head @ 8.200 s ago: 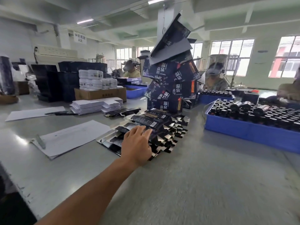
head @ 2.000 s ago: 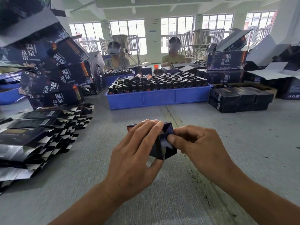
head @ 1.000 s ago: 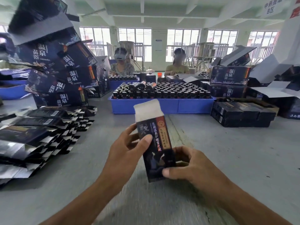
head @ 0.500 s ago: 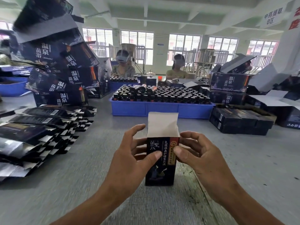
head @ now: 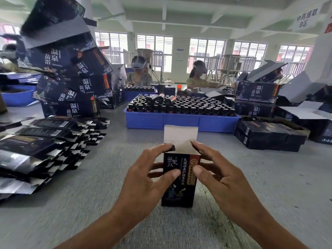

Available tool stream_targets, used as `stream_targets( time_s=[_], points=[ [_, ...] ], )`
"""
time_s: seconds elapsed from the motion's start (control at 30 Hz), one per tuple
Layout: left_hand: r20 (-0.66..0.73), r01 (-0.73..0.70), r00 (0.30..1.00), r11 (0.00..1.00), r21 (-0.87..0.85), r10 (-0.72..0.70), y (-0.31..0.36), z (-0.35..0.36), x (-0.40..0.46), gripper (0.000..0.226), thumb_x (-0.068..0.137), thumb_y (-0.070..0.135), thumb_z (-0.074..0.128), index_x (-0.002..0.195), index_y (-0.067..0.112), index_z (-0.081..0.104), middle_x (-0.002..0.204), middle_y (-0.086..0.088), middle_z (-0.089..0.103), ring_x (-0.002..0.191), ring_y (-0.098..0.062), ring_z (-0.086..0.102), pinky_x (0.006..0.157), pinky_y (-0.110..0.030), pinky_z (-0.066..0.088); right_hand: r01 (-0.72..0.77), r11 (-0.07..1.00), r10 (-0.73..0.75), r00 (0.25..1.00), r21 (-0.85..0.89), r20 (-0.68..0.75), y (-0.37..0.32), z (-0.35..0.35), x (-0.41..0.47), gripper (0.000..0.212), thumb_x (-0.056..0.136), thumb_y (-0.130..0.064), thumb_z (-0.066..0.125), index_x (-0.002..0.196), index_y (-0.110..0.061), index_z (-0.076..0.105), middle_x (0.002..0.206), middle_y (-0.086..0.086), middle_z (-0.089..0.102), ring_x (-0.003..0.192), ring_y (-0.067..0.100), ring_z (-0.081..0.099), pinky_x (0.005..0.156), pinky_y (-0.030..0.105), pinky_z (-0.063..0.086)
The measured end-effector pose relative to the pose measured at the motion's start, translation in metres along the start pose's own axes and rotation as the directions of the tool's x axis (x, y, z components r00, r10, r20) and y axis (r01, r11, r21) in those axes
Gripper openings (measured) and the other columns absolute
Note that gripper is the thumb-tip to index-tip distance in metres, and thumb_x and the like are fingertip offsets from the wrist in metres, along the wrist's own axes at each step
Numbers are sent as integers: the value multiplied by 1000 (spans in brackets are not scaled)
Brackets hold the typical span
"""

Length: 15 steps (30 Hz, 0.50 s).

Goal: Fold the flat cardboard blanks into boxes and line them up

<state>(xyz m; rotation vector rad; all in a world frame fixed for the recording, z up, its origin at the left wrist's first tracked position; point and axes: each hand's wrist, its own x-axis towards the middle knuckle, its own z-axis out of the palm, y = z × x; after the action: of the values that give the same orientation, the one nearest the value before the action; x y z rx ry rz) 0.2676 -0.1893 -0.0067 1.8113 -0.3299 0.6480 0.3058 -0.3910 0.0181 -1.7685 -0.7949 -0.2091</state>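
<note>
A small dark box [head: 177,184] stands upright on the grey table [head: 269,186] at the centre of the view, its white lid flap [head: 180,136] raised straight up and its top open. The left hand [head: 143,184] grips the box from 9 o'clock, thumb pressed on the printed front and forefinger curled over the left side flap at the top edge. The right hand [head: 222,178] grips it from 3 o'clock, thumb on the front face beside the red strip, forefinger bent onto the right side flap. Both hands' fingers are spread around the box and clamped on it.

At 9 to 10 o'clock, a spread heap of flat blanks [head: 41,146] lies on the table, well apart from the box. Behind it, at 10 to 11 o'clock, a leaning stack of large dark cartons [head: 71,81] rises high. At 12 o'clock, a blue tray [head: 179,120] packed with dark bottles [head: 188,106] sits on the table. At 2 o'clock, black packs [head: 269,136] lie in rows, with more cartons [head: 256,92] behind them. Two seated workers [head: 140,74] face the table at the far side, near the windows.
</note>
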Motion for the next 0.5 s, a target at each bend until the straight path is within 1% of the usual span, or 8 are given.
stream_targets(
  time_s=[0.1,0.17,0.27,0.33,0.37,0.4,0.47,0.5],
  points=[
    [-23,-1,1000,1000,-28,1,3,-1,1,37,86,42,69,121,53,59,123,7,68,113,-9,67,82,-21,58,-3,1000,3,1000,-27,0,-1,-2,0,38,94,-42,58,128,-59,55,126,-32,61,114,-10,58,81,3,47],
    [-50,-24,999,999,-28,22,6,1,3,27,92,45,63,118,50,62,126,10,65,114,-9,66,84,-19,57,-11,1000,11,1000,-20,-16,-3,-3,0,34,93,-48,54,125,-58,58,123,-31,63,112,-8,61,82,4,47],
    [-100,-58,993,998,-27,55,12,3,5,20,95,46,58,112,41,66,134,21,57,121,-10,62,88,-20,54,-9,1000,8,999,-16,-44,-5,-2,0,34,94,-48,49,124,-49,64,123,-28,64,117,-3,59,93,21,53],
    [-102,-64,993,997,-39,60,15,4,5,18,95,44,57,109,38,68,134,23,57,121,-9,61,90,-21,54,-1,1000,0,997,-4,-73,-6,-1,1,34,93,-45,51,123,-43,67,127,-28,61,123,-3,56,101,32,52],
    [-97,-67,993,997,-38,63,17,4,6,16,97,43,57,108,38,68,133,24,58,119,-9,63,90,-21,54,7,1000,-6,996,11,-94,-6,-1,1,32,92,-43,53,120,-43,69,130,-30,59,126,-4,53,102,31,51],
    [-94,-76,993,997,-32,72,19,4,5,15,97,41,58,108,37,68,132,25,59,117,-7,64,89,-18,54,18,999,-14,993,29,-116,-7,-1,2,30,90,-41,56,115,-43,72,132,-33,57,127,-6,52,100,25,51],
    [-91,-91,992,996,-17,89,22,4,5,14,97,40,58,106,37,68,129,28,59,114,-3,64,86,-13,52,44,998,-35,987,51,-154,-9,0,1,25,87,-36,60,105,-43,74,131,-36,56,121,-11,55,89,11,51],
    [-90,-88,992,996,-16,86,24,3,4,13,97,42,58,106,38,68,129,30,58,114,-1,64,85,-11,51,47,997,-37,985,55,-168,-10,0,1,22,86,-34,61,102,-42,73,128,-36,58,116,-11,58,85,7,49]
  ],
)
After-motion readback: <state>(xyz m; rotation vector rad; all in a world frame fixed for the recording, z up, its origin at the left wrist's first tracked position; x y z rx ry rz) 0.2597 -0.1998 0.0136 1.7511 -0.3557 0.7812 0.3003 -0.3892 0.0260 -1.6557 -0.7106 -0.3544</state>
